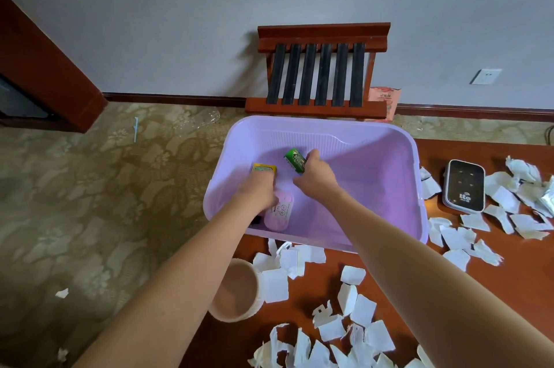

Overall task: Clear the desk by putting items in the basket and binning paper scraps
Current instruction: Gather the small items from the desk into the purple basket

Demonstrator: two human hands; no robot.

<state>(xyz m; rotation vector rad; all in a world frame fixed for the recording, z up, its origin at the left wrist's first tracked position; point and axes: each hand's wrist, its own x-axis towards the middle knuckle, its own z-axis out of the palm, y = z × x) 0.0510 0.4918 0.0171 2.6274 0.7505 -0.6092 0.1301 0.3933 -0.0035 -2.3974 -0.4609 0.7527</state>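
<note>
A lilac plastic basket (374, 139) stands at the desk's far left corner. Both my hands reach into it. My left hand (259, 190) grips a small yellow box (263, 170) low in the basket. My right hand (314, 175) holds a green packet (294, 160) just above the basket floor. A pink case with a white label (280, 214) lies in the basket's near left corner, partly under my left wrist. Torn white paper scraps (356, 307) litter the brown desk in front of and to the right of the basket.
A black and white LTE router (464, 184) lies on the desk right of the basket. A beige bin (236, 289) stands below the desk's left edge. A wooden luggage rack (317, 73) leans at the wall. Scraps lie on the carpet (61, 292).
</note>
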